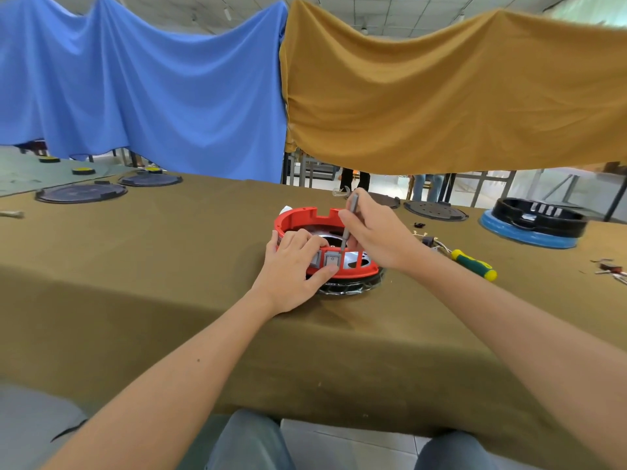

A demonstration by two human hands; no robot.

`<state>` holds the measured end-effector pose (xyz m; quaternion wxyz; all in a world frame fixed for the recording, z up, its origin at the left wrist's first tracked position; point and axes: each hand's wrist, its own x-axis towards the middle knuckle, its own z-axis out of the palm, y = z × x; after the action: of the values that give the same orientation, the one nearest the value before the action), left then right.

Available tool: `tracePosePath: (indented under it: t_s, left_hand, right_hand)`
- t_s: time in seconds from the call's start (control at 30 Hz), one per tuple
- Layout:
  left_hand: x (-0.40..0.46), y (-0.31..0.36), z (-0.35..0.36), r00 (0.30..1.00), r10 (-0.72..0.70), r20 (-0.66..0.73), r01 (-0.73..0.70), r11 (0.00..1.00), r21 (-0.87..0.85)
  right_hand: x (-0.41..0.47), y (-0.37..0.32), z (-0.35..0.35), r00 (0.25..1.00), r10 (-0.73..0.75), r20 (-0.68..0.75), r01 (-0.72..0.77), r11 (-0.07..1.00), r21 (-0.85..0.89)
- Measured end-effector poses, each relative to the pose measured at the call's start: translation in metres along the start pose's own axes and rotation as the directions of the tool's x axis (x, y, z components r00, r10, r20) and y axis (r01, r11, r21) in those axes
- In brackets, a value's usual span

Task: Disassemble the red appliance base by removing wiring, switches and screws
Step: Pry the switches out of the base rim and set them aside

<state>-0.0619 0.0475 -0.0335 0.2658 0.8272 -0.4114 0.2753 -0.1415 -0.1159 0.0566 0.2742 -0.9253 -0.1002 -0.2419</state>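
Setting: olive-brown cloth-covered table (169,266); blue draped cloth (142,83) and mustard draped cloth (458,89) hung behind as backdrop.
Task item: round red plastic appliance base (307,217), open side up, near table centre, seated on a black ring; silver metal plate visible inside.
Switches: 2 grey rectangular rocker switches (331,260) seated in the near wall of the base, not yet removed.
Left hand: left hand (293,266) curled over the near rim, fingers draped inside, thumb pressed against the outer wall under the switches; judged a bracing grip to stop the base turning or sliding.
Right hand: right hand (376,232) clenched round a slim grey metal tool (349,218), shaft held nearly upright, tip down inside the base just behind the switches; tip contact hidden.
Step judged: prying or unscrewing at the switch backs from inside; outcome not determinable.
Set aside: green-and-yellow-handled screwdriver (475,264) lying just right of the base, within reach; loose bundle of removed wiring (431,240) beside it.
Other stock: black-and-blue appliance base (534,227) at far right; dark round plates (81,192) at far left.
Risk: tool slip toward left fingers.
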Motion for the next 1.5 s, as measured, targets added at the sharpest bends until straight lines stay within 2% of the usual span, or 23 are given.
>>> tracePosePath:
  t_s: [0.2, 0.3, 0.4, 0.53, 0.63, 0.7, 0.77, 0.87, 1.07, 1.27, 1.43, 1.5]
  left_hand:
    - [0.000, 0.000, 0.000, 1.000, 0.003, -0.016, -0.003, 1.000, -0.001]
    - [0.000, 0.000, 0.001, 1.000, 0.003, -0.011, -0.003, 1.000, 0.010]
    - [0.000, 0.000, 0.001, 1.000, 0.008, -0.007, -0.008, 1.000, 0.021]
    - [0.000, -0.001, 0.001, 1.000, 0.008, -0.008, -0.008, 1.000, 0.020]
    - [0.000, 0.000, 0.000, 1.000, 0.002, -0.007, -0.002, 1.000, 0.013]
    - [0.000, -0.001, 0.000, 1.000, 0.004, -0.004, -0.004, 1.000, 0.016]
    - [0.000, 0.000, 0.000, 1.000, 0.000, -0.007, 0.000, 1.000, 0.015]
    - [0.000, -0.001, 0.000, 1.000, -0.003, -0.016, 0.003, 1.000, 0.003]
    - [0.000, -0.002, 0.000, 1.000, -0.009, -0.027, 0.008, 0.999, -0.033]
    - [0.000, 0.000, -0.003, 0.999, -0.016, -0.045, 0.013, 0.999, -0.051]
    - [0.001, 0.000, -0.003, 0.998, -0.024, -0.065, 0.019, 0.997, -0.073]
    - [0.001, 0.000, -0.003, 0.997, -0.018, -0.071, 0.013, 0.997, -0.071]
  right_hand:
    - [0.002, 0.005, 0.005, 1.000, 0.022, 0.022, -0.023, 0.999, 0.029]
    - [0.009, 0.004, 0.002, 0.989, 0.139, 0.055, -0.145, 0.982, 0.119]
    - [0.020, -0.003, -0.003, 0.956, 0.240, 0.170, -0.268, 0.949, 0.165]
    - [0.030, -0.012, -0.005, 0.921, 0.295, 0.253, -0.346, 0.919, 0.188]
    - [0.024, -0.012, -0.003, 0.956, 0.237, 0.171, -0.257, 0.960, 0.107]
    - [0.018, -0.010, 0.001, 0.979, 0.197, 0.048, -0.202, 0.964, 0.174]
    - [0.012, -0.009, 0.005, 0.991, 0.133, 0.003, -0.130, 0.966, 0.224]
    - [0.008, -0.009, 0.009, 0.999, 0.023, 0.030, -0.027, 0.991, 0.128]
    - [0.011, -0.014, 0.011, 0.992, -0.011, 0.122, 0.023, 0.995, -0.095]
    - [0.033, -0.023, 0.011, 0.966, 0.120, 0.231, -0.087, 0.985, -0.147]
    - [0.050, -0.031, 0.015, 0.940, 0.190, 0.283, -0.092, 0.941, -0.326]
    - [0.056, -0.031, 0.016, 0.928, 0.215, 0.304, -0.114, 0.941, -0.319]
